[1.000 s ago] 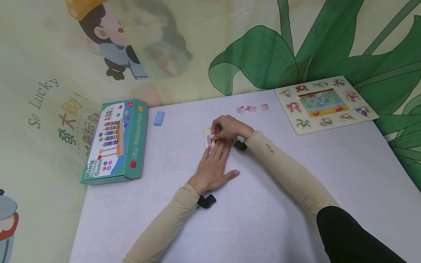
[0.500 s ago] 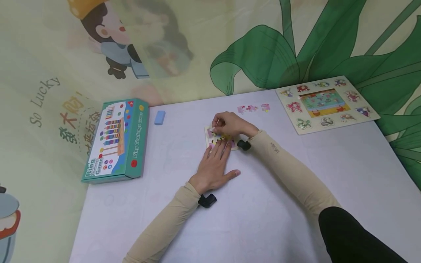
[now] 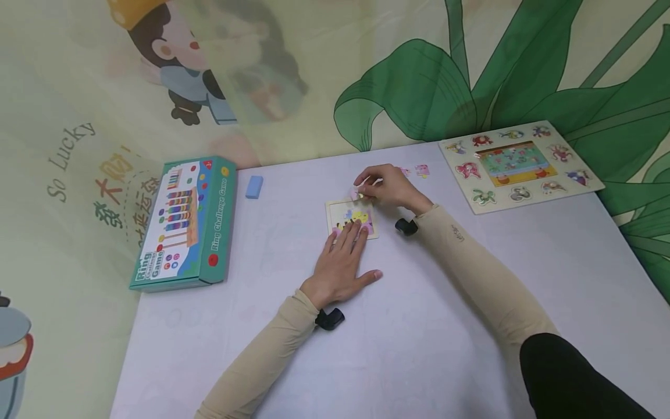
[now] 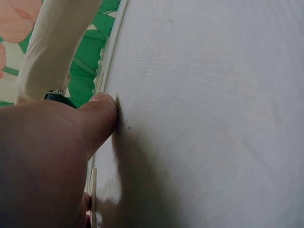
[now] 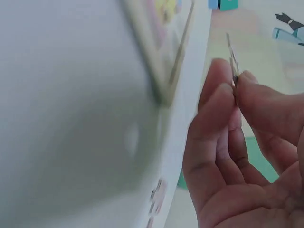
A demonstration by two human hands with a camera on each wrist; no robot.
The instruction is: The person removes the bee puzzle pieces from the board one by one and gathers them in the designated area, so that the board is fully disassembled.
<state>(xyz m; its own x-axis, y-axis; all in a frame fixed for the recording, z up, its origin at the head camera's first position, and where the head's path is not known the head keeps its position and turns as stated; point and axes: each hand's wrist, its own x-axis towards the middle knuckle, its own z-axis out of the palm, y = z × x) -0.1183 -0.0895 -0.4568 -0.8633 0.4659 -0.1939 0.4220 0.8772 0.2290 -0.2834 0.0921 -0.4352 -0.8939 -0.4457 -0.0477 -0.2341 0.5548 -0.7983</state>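
Note:
A small square jigsaw puzzle tray [image 3: 331,214] lies on the table in the head view, with pink and yellow pieces fitted in its lower part. My left hand [image 3: 341,269] lies flat, its straight fingertips resting on the tray's near side. Just beyond the tray's far edge, my right hand [image 3: 388,187] pinches a pink jigsaw piece [image 3: 354,194] between thumb and fingers, off the table. Edge-on, that thin piece shows between the fingertips in the right wrist view. The left wrist view shows mostly my left thumb [image 4: 100,114] against the white cloth.
Loose pink jigsaw pieces [image 3: 421,170] lie behind my right hand, partly hidden by it. A larger puzzle board [image 3: 460,192] with sea creatures stands at the back right. A blue block [image 3: 253,187] and a green game box [image 3: 211,233] are on the left.
My right hand has drawn back from the tray, up and to the right, with the jigsaw piece pinched in it, uncovering the tray's upper part. My left hand has stayed in place.

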